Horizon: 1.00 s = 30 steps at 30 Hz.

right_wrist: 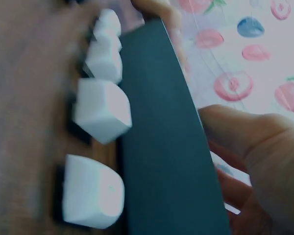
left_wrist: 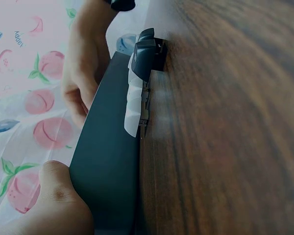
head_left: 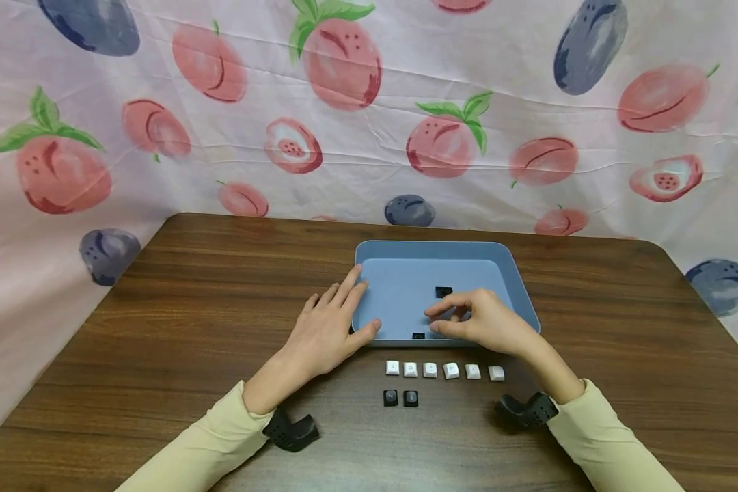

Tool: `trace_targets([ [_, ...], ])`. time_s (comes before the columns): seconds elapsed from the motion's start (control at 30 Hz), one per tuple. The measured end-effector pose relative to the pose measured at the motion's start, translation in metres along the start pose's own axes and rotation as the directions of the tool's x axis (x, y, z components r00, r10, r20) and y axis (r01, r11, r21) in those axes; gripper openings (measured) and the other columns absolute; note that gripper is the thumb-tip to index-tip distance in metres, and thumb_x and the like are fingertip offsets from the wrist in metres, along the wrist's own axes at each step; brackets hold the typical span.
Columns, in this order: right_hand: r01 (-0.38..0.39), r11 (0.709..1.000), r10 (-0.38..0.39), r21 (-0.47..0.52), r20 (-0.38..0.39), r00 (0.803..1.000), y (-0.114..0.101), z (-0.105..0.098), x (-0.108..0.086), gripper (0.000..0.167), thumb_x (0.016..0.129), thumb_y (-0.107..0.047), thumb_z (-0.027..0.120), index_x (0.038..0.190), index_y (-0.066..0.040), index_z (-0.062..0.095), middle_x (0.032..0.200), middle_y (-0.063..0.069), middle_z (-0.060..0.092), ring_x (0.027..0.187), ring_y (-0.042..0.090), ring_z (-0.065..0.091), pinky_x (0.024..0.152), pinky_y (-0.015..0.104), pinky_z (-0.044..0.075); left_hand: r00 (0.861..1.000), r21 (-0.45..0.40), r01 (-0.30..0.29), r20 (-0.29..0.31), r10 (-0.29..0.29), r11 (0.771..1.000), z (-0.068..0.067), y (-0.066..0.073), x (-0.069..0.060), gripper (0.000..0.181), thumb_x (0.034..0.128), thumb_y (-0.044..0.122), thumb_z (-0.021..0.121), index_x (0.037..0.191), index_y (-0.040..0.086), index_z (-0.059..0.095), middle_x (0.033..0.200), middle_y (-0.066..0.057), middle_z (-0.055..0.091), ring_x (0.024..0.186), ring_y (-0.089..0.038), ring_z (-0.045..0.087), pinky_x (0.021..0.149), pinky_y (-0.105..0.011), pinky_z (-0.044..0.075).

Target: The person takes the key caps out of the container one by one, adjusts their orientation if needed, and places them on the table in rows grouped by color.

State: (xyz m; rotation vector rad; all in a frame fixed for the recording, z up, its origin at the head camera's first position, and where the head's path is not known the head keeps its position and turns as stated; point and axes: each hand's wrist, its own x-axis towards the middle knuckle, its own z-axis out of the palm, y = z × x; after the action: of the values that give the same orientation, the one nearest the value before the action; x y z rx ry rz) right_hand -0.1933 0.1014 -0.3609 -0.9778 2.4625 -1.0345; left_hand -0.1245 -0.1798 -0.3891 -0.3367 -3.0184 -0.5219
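My left hand rests over the left rim of a shallow blue tray, its fingers extended and thumb spread along the near corner. Inside the tray, my right hand hovers with bent fingers; a gap shows between thumb and index finger, and nothing is visible in it. Close to those fingertips lie two black keycaps, one farther back and one by the near wall. In the right wrist view, the thumb is beside the tray wall, and the other fingers are partly hidden.
Several white keycaps form a row on the wooden table before the tray. Two black keycaps, a left one and a right one, sit nearer. A fruit-patterned cloth hangs behind the table.
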Motion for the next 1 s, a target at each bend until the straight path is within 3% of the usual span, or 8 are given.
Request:
trace_targets([
  [0.3,-0.054,0.997,0.054,-0.048,0.009,0.998,0.003,0.008,0.011,0.016,0.086,-0.032,0.083,0.095,-0.019,0.080,0.088,-0.009,0.074,0.074,0.009,0.067,0.068,0.028,0.054,1.000,0.006,-0.005,0.011,0.005,1.000,-0.001,0.001,0.001,0.076,0.1011,0.060,0.046,0.160,0.014,0.034,0.173,0.001,0.007,0.148,-0.041,0.036,0.113,-0.068,0.030],
  [0.57,-0.117,0.991,0.115,-0.069,-0.033,0.993,-0.001,0.012,0.016,0.019,0.087,-0.035,0.082,0.097,-0.019,0.078,0.086,-0.008,0.071,0.075,0.010,0.063,0.069,0.030,0.051,1.000,0.001,-0.005,0.000,0.005,1.000,-0.002,-0.001,0.000,0.076,0.1015,0.060,0.046,0.160,0.013,0.034,0.173,0.001,0.008,0.147,-0.041,0.038,0.113,-0.068,0.030],
  [0.77,-0.067,0.997,0.063,-0.036,-0.101,0.993,0.003,0.011,0.013,0.013,0.092,-0.022,0.076,0.103,-0.016,0.080,0.098,0.000,0.075,0.070,0.010,0.062,0.063,0.027,0.050,1.000,-0.005,-0.006,-0.001,0.006,1.000,-0.001,-0.002,-0.001,0.075,0.1017,0.059,0.047,0.160,0.013,0.035,0.173,0.001,0.008,0.147,-0.042,0.038,0.113,-0.069,0.030],
  [0.87,-0.046,0.996,0.035,-0.077,-0.137,0.990,0.005,0.008,0.011,0.013,0.095,-0.019,0.073,0.104,-0.014,0.081,0.102,0.003,0.076,0.067,0.009,0.060,0.058,0.026,0.047,1.000,-0.006,-0.010,-0.006,0.010,1.000,-0.001,-0.002,-0.001,0.075,0.1016,0.059,0.047,0.160,0.013,0.035,0.173,0.001,0.009,0.147,-0.042,0.038,0.113,-0.069,0.030],
  [1.0,-0.004,0.985,-0.030,-0.172,-0.195,0.980,0.010,0.004,0.008,0.014,0.096,-0.014,0.071,0.106,-0.012,0.081,0.105,0.005,0.076,0.077,0.012,0.065,0.065,0.029,0.050,1.000,-0.003,-0.016,-0.010,0.016,1.000,-0.001,-0.002,0.000,0.075,0.1013,0.059,0.047,0.159,0.013,0.036,0.173,0.001,0.009,0.146,-0.042,0.039,0.112,-0.069,0.031],
])
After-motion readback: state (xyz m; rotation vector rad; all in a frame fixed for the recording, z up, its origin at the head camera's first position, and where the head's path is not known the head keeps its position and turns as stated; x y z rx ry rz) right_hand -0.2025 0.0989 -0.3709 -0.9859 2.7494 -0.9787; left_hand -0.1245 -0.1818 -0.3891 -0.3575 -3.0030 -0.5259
